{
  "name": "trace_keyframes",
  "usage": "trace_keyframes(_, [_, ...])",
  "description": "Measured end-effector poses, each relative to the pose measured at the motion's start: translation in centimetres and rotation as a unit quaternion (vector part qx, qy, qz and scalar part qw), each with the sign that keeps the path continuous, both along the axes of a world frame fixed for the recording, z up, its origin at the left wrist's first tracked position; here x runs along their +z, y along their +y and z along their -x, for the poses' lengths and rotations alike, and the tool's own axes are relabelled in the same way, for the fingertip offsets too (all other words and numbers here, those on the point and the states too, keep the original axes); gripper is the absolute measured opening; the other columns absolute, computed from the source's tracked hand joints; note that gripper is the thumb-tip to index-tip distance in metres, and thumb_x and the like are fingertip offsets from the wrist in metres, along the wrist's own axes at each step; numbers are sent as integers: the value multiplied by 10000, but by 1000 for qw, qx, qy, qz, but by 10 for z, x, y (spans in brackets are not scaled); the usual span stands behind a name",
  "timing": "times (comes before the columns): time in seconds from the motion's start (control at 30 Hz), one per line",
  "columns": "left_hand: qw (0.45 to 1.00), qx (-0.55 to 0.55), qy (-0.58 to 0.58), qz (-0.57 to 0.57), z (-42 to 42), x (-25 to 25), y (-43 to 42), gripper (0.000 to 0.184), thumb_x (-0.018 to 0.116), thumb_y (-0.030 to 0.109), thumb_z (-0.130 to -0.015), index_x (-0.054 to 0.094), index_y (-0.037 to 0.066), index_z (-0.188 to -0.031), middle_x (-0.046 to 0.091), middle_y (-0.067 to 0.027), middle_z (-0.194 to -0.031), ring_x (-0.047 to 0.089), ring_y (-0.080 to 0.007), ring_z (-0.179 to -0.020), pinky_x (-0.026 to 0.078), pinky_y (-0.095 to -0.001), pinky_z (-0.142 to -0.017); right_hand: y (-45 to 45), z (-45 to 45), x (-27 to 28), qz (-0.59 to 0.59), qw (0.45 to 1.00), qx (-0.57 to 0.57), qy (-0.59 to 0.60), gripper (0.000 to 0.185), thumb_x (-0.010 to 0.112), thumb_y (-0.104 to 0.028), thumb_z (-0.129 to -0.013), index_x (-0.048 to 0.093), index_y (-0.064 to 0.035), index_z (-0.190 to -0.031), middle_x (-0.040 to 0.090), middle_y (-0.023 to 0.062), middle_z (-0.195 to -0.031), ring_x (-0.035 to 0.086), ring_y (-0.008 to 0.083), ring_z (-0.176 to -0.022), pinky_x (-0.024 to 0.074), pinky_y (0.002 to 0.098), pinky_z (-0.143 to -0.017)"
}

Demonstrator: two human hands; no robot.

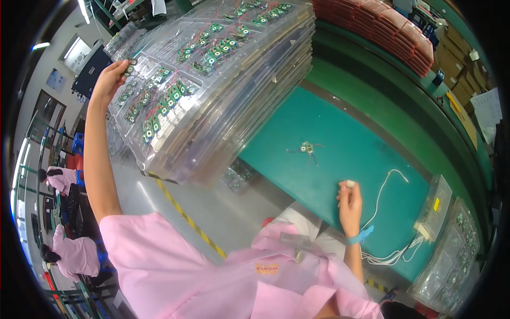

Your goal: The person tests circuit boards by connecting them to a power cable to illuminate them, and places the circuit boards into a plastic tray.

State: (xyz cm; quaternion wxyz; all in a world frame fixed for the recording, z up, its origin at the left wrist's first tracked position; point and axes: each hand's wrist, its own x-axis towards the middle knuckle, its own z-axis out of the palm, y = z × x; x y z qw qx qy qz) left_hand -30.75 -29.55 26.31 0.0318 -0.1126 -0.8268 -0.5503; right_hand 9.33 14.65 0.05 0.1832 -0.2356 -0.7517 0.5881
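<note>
My left hand [110, 80] reaches out to the far left edge of a tall stack of clear plastic trays [255, 90]. Its fingers pinch a small green circuit board [129, 67] over the top tray, where several wired circuit boards [170, 101] lie in groups. Over the green mat [276, 165], my right hand [349, 204] is closed with its fingers curled; what they hold, if anything, is hidden. A pale cover sits on one fingertip, and a blue strap [361, 235] circles the wrist. A small cluster of boards with wires [306, 148] lies on the mat.
A clear box with a yellow label [434, 207] and coiled white cable [390, 259] stand at the mat's right. Another tray of boards [451, 260] is beyond. Red trays [382, 32] are stacked at the back. Two people in pink [79, 255] sit far left.
</note>
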Motion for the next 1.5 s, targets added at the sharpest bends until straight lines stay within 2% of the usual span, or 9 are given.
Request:
trace_keyframes(0.17, [995, 38, -76, 47, 45, -22, -4, 194, 558, 242, -924, 592, 53, -893, 518, 14, -748, 402, -36, -562, 333, -163, -516, -1, 1, -3, -5, 1000, -7, 19, 117, 476, -121, -935, 550, -42, -979, 510, 10, -708, 470, 90, -606, 385, 204, -531])
trace_keyframes(0.47, [913, 116, 101, 377, 34, -13, 12, 198, 569, 265, -898, 588, 71, -866, 514, 0, -728, 443, -65, -589, 373, -204, -548, -1, 1, 0, -16, 1000, 7, -14, 94, 468, -89, -931, 532, -43, -984, 536, 8, -775, 469, 95, -630, 411, 223, -585])
trace_keyframes(0.8, [962, 85, 109, 235, -62, 28, 30, 277, 521, 327, -916, 617, 68, -945, 526, 2, -754, 461, -52, -666, 353, -188, -601, -3, 3, 2, -31, 999, -6, -17, 94, 474, -98, -929, 540, -47, -971, 520, 1, -728, 461, 93, -609, 389, 219, -561])
trace_keyframes(0.93, [976, -87, 121, 160, -166, 26, 89, 224, 551, 258, -893, 636, 74, -988, 534, 17, -743, 467, -65, -663, 353, -196, -603, -1, 7, 2, -26, 999, -14, -23, 98, 477, -105, -929, 544, -50, -973, 512, -2, -712, 458, 90, -600, 380, 218, -550])
trace_keyframes(1.03, [917, -234, 112, 303, -247, -2, 130, 251, 650, 143, -781, 627, 42, -1010, 560, -32, -772, 518, -145, -692, 430, -265, -653, -4, 8, 2, -27, 999, -13, -37, 104, 479, -110, -929, 550, -49, -976, 514, 2, -715, 457, 89, -602, 380, 217, -554])
trace_keyframes(1.1, [798, -354, 282, 398, -275, -46, 150, 261, 662, 159, -779, 634, 66, -1021, 569, -38, -829, 534, -189, -763, 432, -281, -696, -4, 8, 2, -41, 998, -16, -51, 115, 482, -114, -930, 559, -45, -980, 523, 10, -730, 457, 89, -611, 386, 215, -568])
trace_keyframes(1.2, [841, -501, 103, 176, -278, -114, 191, 221, 611, 193, -855, 622, 121, -1064, 574, -47, -981, 547, -215, -880, 442, -322, -778, -6, 8, -4, -55, 997, -18, -43, 116, 486, -113, -928, 562, -47, -986, 534, 11, -737, 458, 89, -609, 385, 217, -565])
trace_keyframes(1.33, [918, -304, 182, 180, -240, -208, 253, 330, 565, 207, -886, 542, 104, -1199, 536, -109, -1193, 509, -281, -1089, 390, -377, -932, -3, 6, -15, -86, 996, -22, 7, 111, 498, -98, -920, 558, -57, -1004, 574, 5, -756, 466, 92, -582, 376, 229, -531])
trace_keyframes(1.5, [899, -289, 264, 197, -203, -255, 308, 417, 566, 227, -885, 502, 87, -1272, 530, -137, -1234, 448, -290, -1227, 346, -387, -995, -1, 2, -8, -84, 995, -52, -14, 114, 516, -85, -905, 544, -56, -1012, 615, 11, -816, 458, 92, -550, 377, 234, -506])
